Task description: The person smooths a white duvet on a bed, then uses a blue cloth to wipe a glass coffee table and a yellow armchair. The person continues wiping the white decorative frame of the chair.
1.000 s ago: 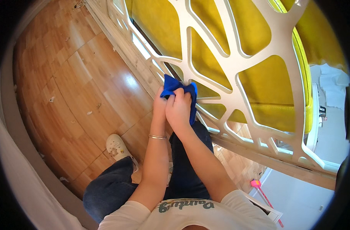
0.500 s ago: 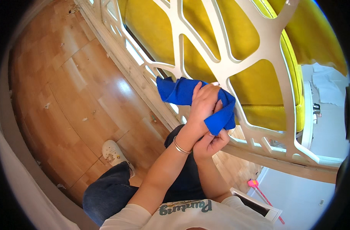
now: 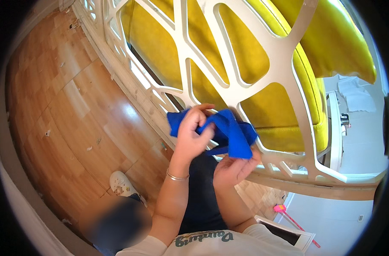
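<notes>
A blue cloth point(image 3: 239, 138), folded and twisted, stretches between my two hands in front of a white openwork panel point(image 3: 228, 90). My left hand point(image 3: 193, 134), with a silver bangle at its wrist, has its fingers curled round the cloth's left part. The cloth's lower right corner is pinched by my right hand point(image 3: 238, 168), whose fingertips are partly behind the fabric. Beyond the cloth, the panel's curved bars stand very close; whether the cloth touches them I cannot tell.
Yellow padded seating point(image 3: 262, 106) lies behind the panel. Wood-look flooring point(image 3: 75, 115) with scattered scraps spreads to the left. A pink-handled tool point(image 3: 290, 215) is at the lower right, near a white open box-like piece point(image 3: 303, 239). White cloth or paper point(image 3: 356, 94) lies at far right.
My left hand has moved left, away from my right hand, and the wrists no longer cross. The cloth is now spread between them. The view has shifted slightly.
</notes>
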`<control>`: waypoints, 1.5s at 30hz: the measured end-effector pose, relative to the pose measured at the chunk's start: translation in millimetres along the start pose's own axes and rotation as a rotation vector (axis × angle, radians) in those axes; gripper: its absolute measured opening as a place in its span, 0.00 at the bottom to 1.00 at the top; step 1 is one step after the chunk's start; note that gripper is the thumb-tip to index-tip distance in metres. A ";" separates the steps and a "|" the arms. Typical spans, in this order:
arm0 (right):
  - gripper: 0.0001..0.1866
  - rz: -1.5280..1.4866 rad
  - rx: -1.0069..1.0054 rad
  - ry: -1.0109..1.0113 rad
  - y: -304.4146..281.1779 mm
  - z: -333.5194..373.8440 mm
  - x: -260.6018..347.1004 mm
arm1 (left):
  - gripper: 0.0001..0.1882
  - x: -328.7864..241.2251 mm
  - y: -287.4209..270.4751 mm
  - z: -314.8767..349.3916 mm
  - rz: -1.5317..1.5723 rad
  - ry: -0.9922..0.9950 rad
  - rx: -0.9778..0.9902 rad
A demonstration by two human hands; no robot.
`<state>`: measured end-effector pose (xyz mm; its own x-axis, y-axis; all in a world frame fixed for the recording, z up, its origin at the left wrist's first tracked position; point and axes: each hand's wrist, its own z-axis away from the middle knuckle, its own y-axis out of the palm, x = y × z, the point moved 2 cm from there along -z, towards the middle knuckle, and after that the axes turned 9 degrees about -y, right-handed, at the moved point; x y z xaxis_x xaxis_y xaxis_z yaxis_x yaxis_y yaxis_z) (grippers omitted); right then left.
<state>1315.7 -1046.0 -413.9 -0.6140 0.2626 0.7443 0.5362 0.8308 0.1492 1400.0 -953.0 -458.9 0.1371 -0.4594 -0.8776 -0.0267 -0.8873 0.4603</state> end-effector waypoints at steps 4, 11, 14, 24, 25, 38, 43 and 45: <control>0.14 0.728 0.453 -0.318 17.1 -27.5 8.4 | 0.31 -29.8 13.3 4.3 0.041 -0.084 0.157; 0.21 0.759 0.492 -0.251 63.2 -58.3 2.8 | 0.08 -32.6 4.3 -17.1 0.291 -0.160 0.101; 0.24 0.629 0.513 -0.345 71.9 -64.5 0.3 | 0.14 -45.7 8.8 -20.1 0.232 -0.116 0.030; 0.24 0.690 0.528 -0.455 76.8 -77.7 3.1 | 0.20 -62.0 4.7 -26.8 -0.225 0.004 -0.191; 0.24 0.787 0.558 -0.458 65.5 -70.0 1.3 | 0.20 -62.4 5.3 -27.8 -0.308 0.072 -0.239; 0.28 1.210 0.889 -0.569 70.1 -57.8 12.5 | 0.04 -71.8 10.3 -72.5 -0.539 0.363 -0.334; 0.26 1.095 0.939 -0.656 90.8 -77.3 18.2 | 0.12 -63.2 0.3 -77.0 -0.777 0.418 -0.298; 0.25 1.086 0.939 -0.658 99.4 -82.9 26.7 | 0.14 -65.9 -10.0 -95.0 -0.880 0.433 -0.355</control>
<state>1400.6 -997.1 -325.3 -0.4588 0.8621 -0.2151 0.4879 0.0421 -0.8719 1485.3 -910.1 -393.0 0.3120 0.4600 -0.8313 0.5377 -0.8069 -0.2447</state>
